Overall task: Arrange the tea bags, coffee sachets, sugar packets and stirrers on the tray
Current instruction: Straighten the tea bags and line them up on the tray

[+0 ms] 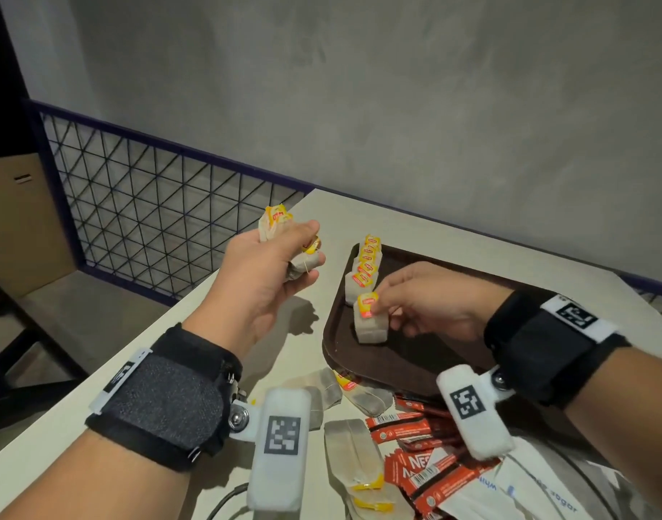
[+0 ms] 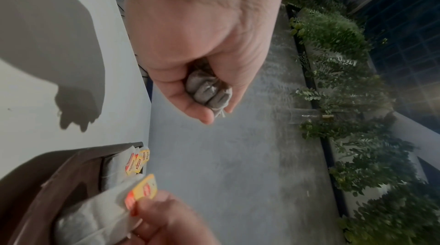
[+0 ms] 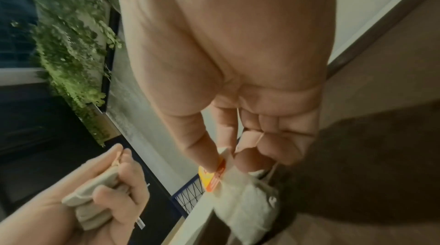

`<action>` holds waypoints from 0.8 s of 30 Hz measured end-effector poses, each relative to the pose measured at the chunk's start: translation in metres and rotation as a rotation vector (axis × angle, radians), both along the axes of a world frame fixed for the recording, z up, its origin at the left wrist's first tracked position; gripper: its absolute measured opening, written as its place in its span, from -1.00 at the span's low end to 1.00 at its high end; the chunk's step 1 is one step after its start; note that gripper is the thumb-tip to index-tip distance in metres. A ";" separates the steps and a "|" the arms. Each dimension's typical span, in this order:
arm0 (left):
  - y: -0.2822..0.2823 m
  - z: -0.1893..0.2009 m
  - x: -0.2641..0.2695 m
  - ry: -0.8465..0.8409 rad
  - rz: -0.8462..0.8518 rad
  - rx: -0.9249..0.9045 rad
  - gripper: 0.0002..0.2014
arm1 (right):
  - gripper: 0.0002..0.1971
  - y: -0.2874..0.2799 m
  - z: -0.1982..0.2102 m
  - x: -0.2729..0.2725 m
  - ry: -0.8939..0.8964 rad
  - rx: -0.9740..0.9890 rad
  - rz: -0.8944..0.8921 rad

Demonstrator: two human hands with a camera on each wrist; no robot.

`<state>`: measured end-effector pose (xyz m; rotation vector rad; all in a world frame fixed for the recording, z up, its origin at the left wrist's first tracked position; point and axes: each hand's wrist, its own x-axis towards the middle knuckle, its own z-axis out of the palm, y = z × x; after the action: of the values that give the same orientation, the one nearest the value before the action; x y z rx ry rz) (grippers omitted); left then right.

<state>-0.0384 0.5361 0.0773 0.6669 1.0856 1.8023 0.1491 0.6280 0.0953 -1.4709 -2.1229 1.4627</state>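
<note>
Red coffee sachets and loose tea bags lie at the table's near edge. My left hand clutches a bundle of tea bags; my right hand pinches a tea bag upright at the tray's left edge.

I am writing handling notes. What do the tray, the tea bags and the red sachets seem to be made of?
Tray: likely moulded plastic, dark brown, matte, with a raised rounded rim.
Tea bags: thin, soft filter paper, dark contents showing through; yellow tags look like glossy card.
Red sachets: probably printed plastic or foil film, slightly shiny, with crimped ends.
</note>
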 end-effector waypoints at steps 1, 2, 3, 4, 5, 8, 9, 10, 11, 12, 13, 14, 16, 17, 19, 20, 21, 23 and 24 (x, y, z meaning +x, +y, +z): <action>0.000 0.000 0.000 0.000 0.001 0.001 -0.82 | -0.93 0.001 -0.005 -0.004 -0.008 -0.007 -0.012; 0.000 0.000 0.001 0.001 0.001 0.001 -0.82 | -0.93 0.003 -0.008 -0.007 -0.007 -0.007 -0.029; 0.000 0.000 0.001 0.002 0.000 0.002 -0.82 | -0.97 0.006 -0.010 -0.011 -0.003 -0.005 -0.046; 0.001 0.000 0.001 0.002 -0.001 0.004 -0.83 | -0.97 0.009 -0.011 -0.015 -0.005 -0.001 -0.066; 0.001 0.000 0.001 0.001 -0.002 0.005 -0.83 | -0.96 0.012 -0.012 -0.018 -0.009 0.004 -0.093; 0.001 -0.001 0.001 -0.007 -0.004 0.010 -0.83 | -0.90 0.020 -0.014 -0.024 -0.011 0.016 -0.159; 0.002 -0.001 0.000 -0.010 -0.005 0.012 -0.82 | -0.88 0.021 -0.015 -0.025 -0.008 0.014 -0.173; 0.002 0.000 0.001 -0.011 -0.007 0.013 -0.82 | -0.87 0.022 -0.016 -0.025 0.002 0.009 -0.189; 0.002 -0.001 0.001 -0.014 -0.009 0.015 -0.82 | -0.87 0.023 -0.017 -0.026 0.014 0.005 -0.203; 0.002 -0.001 0.000 -0.016 -0.011 0.017 -0.82 | -0.86 0.024 -0.018 -0.027 0.030 0.000 -0.216; 0.002 -0.001 0.000 -0.017 -0.013 0.019 -0.81 | -0.86 0.025 -0.020 -0.027 0.049 -0.002 -0.231; 0.002 -0.001 0.000 -0.018 -0.015 0.021 -0.81 | -0.86 0.025 -0.021 -0.028 0.073 -0.003 -0.242; 0.002 0.000 0.001 -0.025 -0.015 0.024 -0.80 | -0.83 0.025 -0.023 -0.028 0.120 0.003 -0.259; 0.002 0.000 0.001 -0.027 -0.015 0.025 -0.80 | -0.81 0.025 -0.023 -0.028 0.128 0.012 -0.262; 0.002 0.001 0.001 -0.032 -0.014 0.028 -0.81 | -0.80 0.024 -0.023 -0.027 0.099 0.042 -0.252; 0.002 0.001 0.001 -0.035 -0.013 0.030 -0.82 | -0.79 0.023 -0.023 -0.027 0.069 0.059 -0.237; 0.002 0.002 0.001 -0.038 -0.012 0.031 -0.83 | -0.75 0.023 -0.023 -0.027 0.040 0.069 -0.212; 0.002 0.002 0.001 -0.040 -0.011 0.032 -0.83 | -0.54 0.021 -0.024 -0.028 -0.012 0.083 -0.155; 0.002 0.002 0.001 -0.040 -0.012 0.033 -0.83 | -0.42 0.021 -0.024 -0.029 -0.032 0.093 -0.139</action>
<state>-0.0375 0.5381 0.0791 0.6527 1.0251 1.8195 0.1201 0.6485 0.0709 -1.5825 -2.0309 1.2832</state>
